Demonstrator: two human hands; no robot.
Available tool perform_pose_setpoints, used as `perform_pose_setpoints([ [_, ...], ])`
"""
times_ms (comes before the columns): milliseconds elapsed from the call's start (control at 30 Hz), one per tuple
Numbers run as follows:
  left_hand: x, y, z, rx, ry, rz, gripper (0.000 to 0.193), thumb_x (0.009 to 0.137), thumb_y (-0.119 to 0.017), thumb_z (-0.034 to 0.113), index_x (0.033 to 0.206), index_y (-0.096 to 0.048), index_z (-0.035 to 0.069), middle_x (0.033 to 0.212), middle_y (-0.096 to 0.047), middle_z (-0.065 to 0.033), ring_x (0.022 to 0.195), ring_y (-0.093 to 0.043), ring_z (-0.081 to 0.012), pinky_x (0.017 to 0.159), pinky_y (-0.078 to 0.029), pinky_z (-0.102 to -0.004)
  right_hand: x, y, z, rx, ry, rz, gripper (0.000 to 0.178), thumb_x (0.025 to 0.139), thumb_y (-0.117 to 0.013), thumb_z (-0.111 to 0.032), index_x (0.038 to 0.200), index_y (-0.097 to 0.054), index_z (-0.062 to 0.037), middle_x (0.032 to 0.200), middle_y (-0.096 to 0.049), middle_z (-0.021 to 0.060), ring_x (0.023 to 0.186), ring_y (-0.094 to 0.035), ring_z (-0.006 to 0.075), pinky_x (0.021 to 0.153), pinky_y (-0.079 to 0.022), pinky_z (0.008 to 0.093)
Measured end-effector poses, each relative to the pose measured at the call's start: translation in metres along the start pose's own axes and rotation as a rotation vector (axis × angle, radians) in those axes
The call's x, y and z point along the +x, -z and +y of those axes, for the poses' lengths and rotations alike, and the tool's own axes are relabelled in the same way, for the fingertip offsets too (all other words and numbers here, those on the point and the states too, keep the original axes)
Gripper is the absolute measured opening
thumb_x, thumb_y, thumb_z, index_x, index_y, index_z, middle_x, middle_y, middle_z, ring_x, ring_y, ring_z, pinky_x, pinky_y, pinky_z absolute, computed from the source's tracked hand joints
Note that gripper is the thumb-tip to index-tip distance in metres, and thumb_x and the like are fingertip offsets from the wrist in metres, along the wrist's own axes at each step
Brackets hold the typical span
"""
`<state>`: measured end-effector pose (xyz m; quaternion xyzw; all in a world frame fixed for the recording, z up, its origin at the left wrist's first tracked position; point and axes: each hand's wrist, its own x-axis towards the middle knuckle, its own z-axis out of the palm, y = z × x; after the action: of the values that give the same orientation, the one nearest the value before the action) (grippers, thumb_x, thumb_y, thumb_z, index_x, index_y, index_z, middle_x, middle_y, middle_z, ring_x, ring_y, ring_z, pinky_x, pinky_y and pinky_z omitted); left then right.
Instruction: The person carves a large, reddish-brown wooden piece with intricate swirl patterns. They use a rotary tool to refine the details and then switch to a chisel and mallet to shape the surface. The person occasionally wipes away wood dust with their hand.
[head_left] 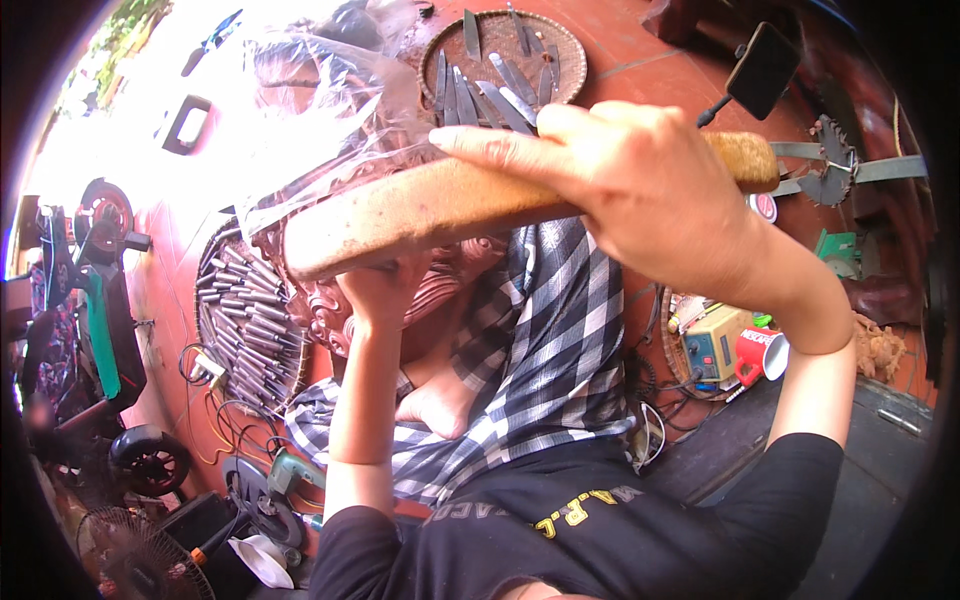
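My right hand (650, 180) is wrapped round a thick, worn wooden mallet (400, 212), a long yellowish-brown bar, its index finger stretched along the top. The mallet lies slantwise in front of a reddish-brown carved wooden piece (325, 312) with curled relief. My left hand (378, 290) is just below the mallet, close to the carving. The mallet hides its fingers, so whatever they hold cannot be seen. Clear plastic sheeting (330, 120) drapes over the far part of the carving.
Many metal chisels (250, 320) fill a round basket on the left. A woven tray (572, 55) with flat blades stands beyond. On the right are a phone on a holder (765, 70), a saw blade (830, 165), a beige control box (715, 345) and a red mug (757, 358). Cables cross the tiled floor.
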<state>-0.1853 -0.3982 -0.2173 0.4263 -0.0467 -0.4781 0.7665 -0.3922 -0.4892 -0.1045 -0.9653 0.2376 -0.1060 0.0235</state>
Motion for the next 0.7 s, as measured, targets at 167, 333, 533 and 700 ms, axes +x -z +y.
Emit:
perform_pose_setpoints([
  [167, 0.030, 0.030, -0.001, 0.039, 0.042, -0.650, 0.048, 0.097, -0.040, 0.043, 0.071, -0.053, 0.005, 0.050, -0.044, -0.0087, 0.036, -0.036, -0.0182, 0.039, -0.036, -0.0304, 0.000, -0.022, 0.004, 0.301, -0.020, 0.175, 0.079, 0.067, -0.060, 0.006, 0.140, -0.051, -0.0240, 0.091, -0.064, 0.0113, 0.084, -0.065, 0.0348, 0.073, -0.055, 0.0421],
  [333, -0.012, 0.045, 0.026, -0.240, 0.070, -0.816, 0.057, 0.095, -0.048, 0.059, 0.070, -0.048, 0.008, 0.048, -0.044, -0.0002, 0.034, -0.040, -0.0107, 0.032, -0.030, -0.0188, -0.010, -0.040, 0.011, 0.500, -0.053, 0.124, 0.066, 0.074, -0.062, 0.007, 0.137, -0.050, -0.0077, 0.102, -0.068, 0.0131, 0.089, -0.068, 0.0290, 0.079, -0.054, 0.0361],
  [533, -0.072, 0.063, 0.043, 1.235, -0.223, -0.219, 0.139, 0.057, -0.045, 0.096, 0.145, -0.029, -0.011, 0.053, -0.044, 0.0065, 0.043, -0.040, -0.0028, 0.039, -0.027, -0.0200, -0.082, -0.119, 0.007, 1.107, -0.863, -0.082, 0.066, 0.075, -0.071, 0.001, 0.137, -0.048, -0.0024, 0.088, -0.062, 0.0081, 0.081, -0.058, 0.0132, 0.080, -0.050, 0.0301],
  [700, -0.092, 0.070, -0.019, 2.062, -0.034, -0.349, 0.107, 0.078, -0.072, 0.052, 0.152, -0.015, -0.001, 0.065, -0.065, -0.0098, 0.056, -0.066, -0.0264, 0.050, -0.052, -0.0368, -0.110, -0.179, -0.020, 1.236, -0.989, -0.036, 0.069, 0.076, -0.071, 0.001, 0.140, -0.047, -0.0046, 0.077, -0.058, 0.0038, 0.072, -0.056, 0.0108, 0.073, -0.049, 0.0286],
])
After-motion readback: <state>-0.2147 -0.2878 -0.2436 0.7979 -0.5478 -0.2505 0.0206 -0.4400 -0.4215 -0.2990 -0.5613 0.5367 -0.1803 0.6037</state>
